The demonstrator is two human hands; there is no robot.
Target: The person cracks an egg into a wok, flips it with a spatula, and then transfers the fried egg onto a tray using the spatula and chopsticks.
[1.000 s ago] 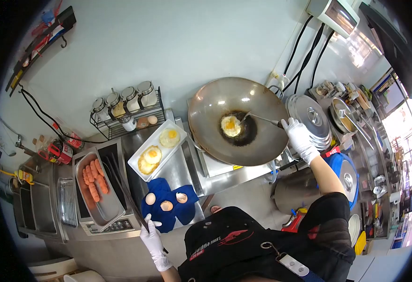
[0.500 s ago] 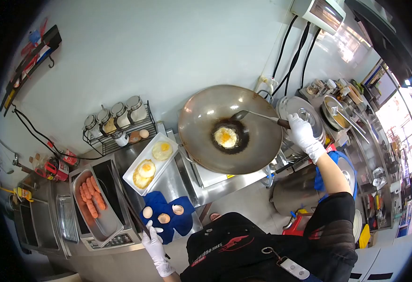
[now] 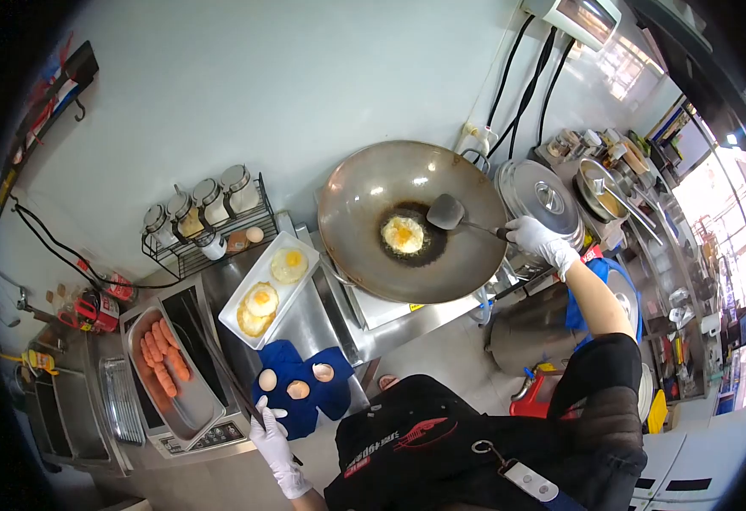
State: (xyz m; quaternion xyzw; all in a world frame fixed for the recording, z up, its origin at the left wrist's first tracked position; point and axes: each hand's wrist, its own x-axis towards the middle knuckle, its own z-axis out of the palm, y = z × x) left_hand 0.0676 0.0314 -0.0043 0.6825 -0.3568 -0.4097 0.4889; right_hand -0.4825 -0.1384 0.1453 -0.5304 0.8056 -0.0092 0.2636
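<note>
My right hand [image 3: 543,241], in a white glove, is closed around the handle of a wok spatula [image 3: 446,212]. The spatula's dark blade is over the wok [image 3: 364,183], to the right of a fried egg [image 3: 403,234] with a yellow yolk, apart from it. Lower left, my gloved left hand [image 3: 272,440] grips long dark chopsticks [image 3: 230,368] slanting up to the left. Near that hand, eggshell halves [image 3: 298,390] and a whole-looking egg [image 3: 267,380] lie on a blue cloth [image 3: 293,417]. A white tray [image 3: 238,301] beyond it holds fried eggs [image 3: 289,266].
Sausages [image 3: 158,348] lie in a metal pan [image 3: 194,417] at the left. Behind the tray, a wire rack [image 3: 258,217] carries several jars and an egg [image 3: 255,234]. Right of the wok stand a lidded pot [image 3: 536,198] and a pan [image 3: 593,183] with utensils.
The spatula has turned so that its blade shows broad side up, closer to the egg's right. My right hand has shifted slightly; the whole view has tilted a little.
</note>
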